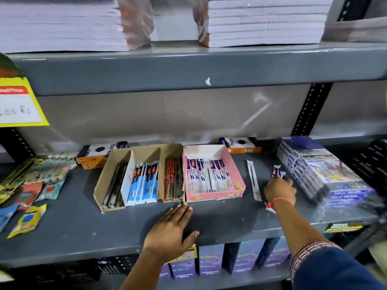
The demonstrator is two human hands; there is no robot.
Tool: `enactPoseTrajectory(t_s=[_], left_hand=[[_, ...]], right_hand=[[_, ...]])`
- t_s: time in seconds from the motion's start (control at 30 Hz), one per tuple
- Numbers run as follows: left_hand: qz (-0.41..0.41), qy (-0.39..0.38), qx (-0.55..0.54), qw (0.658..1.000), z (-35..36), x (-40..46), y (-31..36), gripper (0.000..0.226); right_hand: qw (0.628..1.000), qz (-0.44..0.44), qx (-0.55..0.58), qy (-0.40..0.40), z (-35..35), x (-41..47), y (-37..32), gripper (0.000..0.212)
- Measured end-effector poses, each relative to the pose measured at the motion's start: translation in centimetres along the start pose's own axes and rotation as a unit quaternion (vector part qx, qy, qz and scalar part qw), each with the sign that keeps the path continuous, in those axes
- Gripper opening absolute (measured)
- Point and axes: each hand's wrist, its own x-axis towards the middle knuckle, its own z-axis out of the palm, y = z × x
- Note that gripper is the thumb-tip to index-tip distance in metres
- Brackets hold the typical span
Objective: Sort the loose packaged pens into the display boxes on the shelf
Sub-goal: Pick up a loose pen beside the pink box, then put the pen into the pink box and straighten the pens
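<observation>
A brown cardboard display box with three compartments stands mid-shelf, holding dark pens, blue packaged pens and red pens. Beside it on the right a pink display box holds white and blue packaged pens. One loose packaged pen lies on the shelf right of the pink box. My right hand is shut on a white and blue packaged pen further right, against a stack of wrapped packs. My left hand rests flat and open on the shelf in front of the boxes.
Wrapped marker packs are stacked at the right. Orange and black boxes sit behind the display boxes. Several sachets lie at the left. Paper stacks fill the upper shelf. Purple boxes stand on the shelf below.
</observation>
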Motion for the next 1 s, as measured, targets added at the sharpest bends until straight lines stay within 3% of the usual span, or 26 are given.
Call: enactPoseTrajectory(t_s=[0.3, 0.47, 0.57, 0.73, 1.0], left_hand=[[-0.008, 0.002, 0.001, 1.0, -0.4, -0.2, 0.3, 0.105], [-0.007, -0.003, 0.003, 1.0, -0.3, -0.3, 0.2, 0.111], [-0.005, -0.005, 0.003, 1.0, -0.1, -0.2, 0.1, 0.115], [-0.008, 0.004, -0.008, 1.0, -0.2, -0.1, 0.1, 0.115], [-0.066, 0.038, -0.021, 0.997, -0.6, -1.3, -0.9, 0.127]], right_hand=[[0.984, 0.032, 0.173, 0.025, 0.5, 1.6, 0.5, 0.031], [0.955, 0.056, 0.29, 0.038, -0.3, 1.5, 0.2, 0.026], [0.912, 0.037, 0.408, 0.021, -1.0, 0.7, -1.2, 0.022], [0.793, -0.017, 0.602, -0.09, -2.8, -3.9, -4.3, 0.04], [0.735, -0.096, 0.617, -0.264, -0.7, -11.8, -3.7, 0.038]])
